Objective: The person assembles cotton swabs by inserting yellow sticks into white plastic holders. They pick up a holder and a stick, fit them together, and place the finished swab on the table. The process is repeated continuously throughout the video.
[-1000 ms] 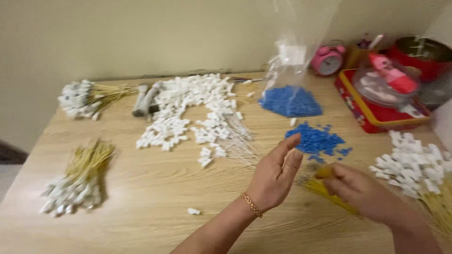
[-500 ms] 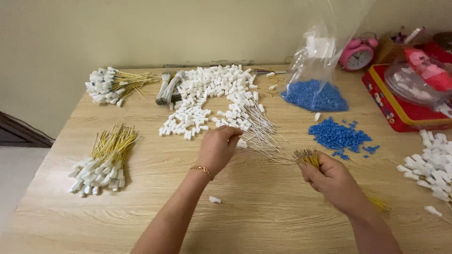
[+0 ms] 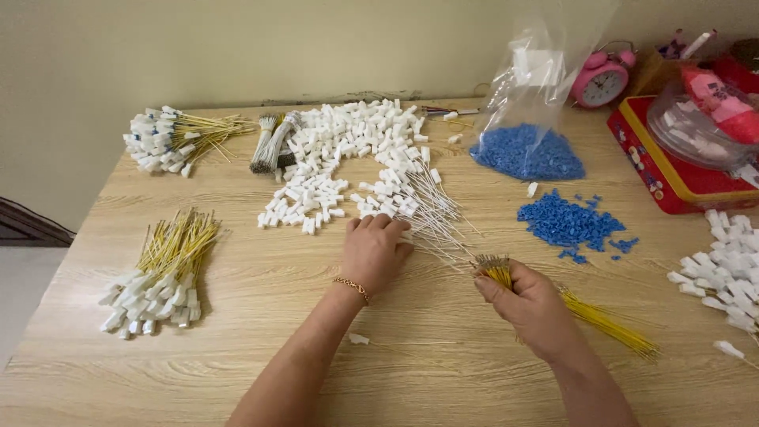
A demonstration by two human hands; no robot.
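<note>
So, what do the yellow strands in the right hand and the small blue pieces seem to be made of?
The yellow strands in the right hand look like thin plastic-coated wires: glossy, slightly bent, with metallic-looking tips. The blue pieces look like moulded plastic, matte and uniform in colour. Neither is certain.

Two finished yellow wire bundles point(image 3: 166, 269), two blue bead heaps point(image 3: 569, 221), one pink clock point(image 3: 601, 79).
</note>
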